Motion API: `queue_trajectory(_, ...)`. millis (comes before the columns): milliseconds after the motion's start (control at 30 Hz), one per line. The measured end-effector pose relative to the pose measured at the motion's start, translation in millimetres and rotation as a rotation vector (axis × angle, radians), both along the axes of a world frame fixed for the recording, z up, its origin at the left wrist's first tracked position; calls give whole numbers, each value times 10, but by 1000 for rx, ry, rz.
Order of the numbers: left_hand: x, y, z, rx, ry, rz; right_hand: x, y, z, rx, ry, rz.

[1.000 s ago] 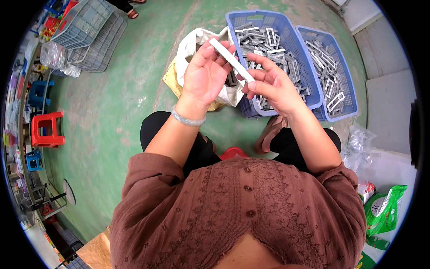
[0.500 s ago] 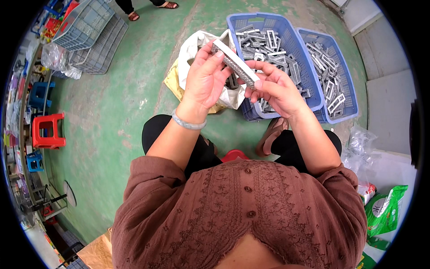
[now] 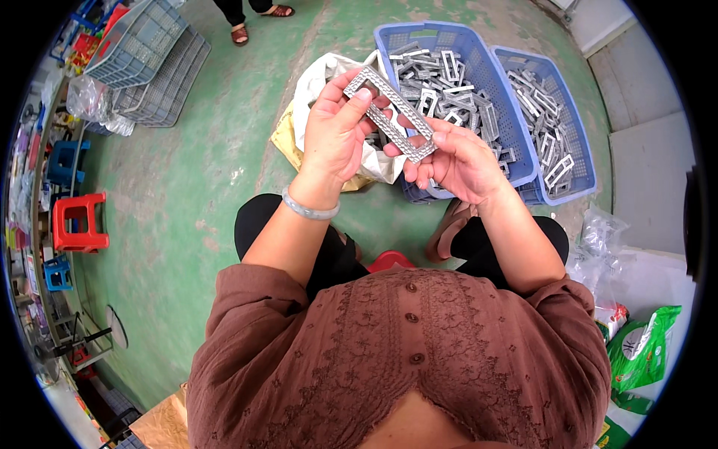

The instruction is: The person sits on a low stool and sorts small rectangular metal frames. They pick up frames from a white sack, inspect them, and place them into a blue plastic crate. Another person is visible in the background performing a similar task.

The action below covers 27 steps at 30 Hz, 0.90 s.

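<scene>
A silvery rectangular metal frame with a textured face and a long open middle is held up between my two hands. My left hand grips its upper left end, the thumb lying on the face. At the lower right end, my right hand pinches it between thumb and fingers. Below it stands a white woven sack, mostly behind my hands, with some grey pieces inside. Just right of the sack, a blue plastic basket holds many similar metal frames.
A second blue basket of frames stands further right. Grey crates are stacked at the far left, near a red stool. Another person's sandalled feet show at the top. A green bag lies at the lower right.
The metal frame has been turned from its narrow edge so that its textured face and opening show. The other person's feet have shifted slightly. Both hands keep their hold.
</scene>
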<state>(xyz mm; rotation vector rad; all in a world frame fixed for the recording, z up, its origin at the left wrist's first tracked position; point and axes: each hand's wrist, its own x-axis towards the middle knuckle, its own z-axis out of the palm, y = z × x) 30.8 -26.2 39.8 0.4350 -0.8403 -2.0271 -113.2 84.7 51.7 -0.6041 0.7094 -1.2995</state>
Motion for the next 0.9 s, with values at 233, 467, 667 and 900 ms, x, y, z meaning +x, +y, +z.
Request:
queue_trajectory(233, 12, -3, 18, 11, -16, -3, 27, 7, -12, 17, -40, -1)
queue_trajectory(467, 17, -16, 3, 15, -13, -15, 49, 4, -9, 13, -93, 18)
queue_trajectory(667, 24, -14, 11, 16, -18, -18, 44, 4, -56, -1, -108, 42)
queue_trajectory(900, 33, -28, -24, -7, -16, -35, 12, -7, -119, -27, -204, 72)
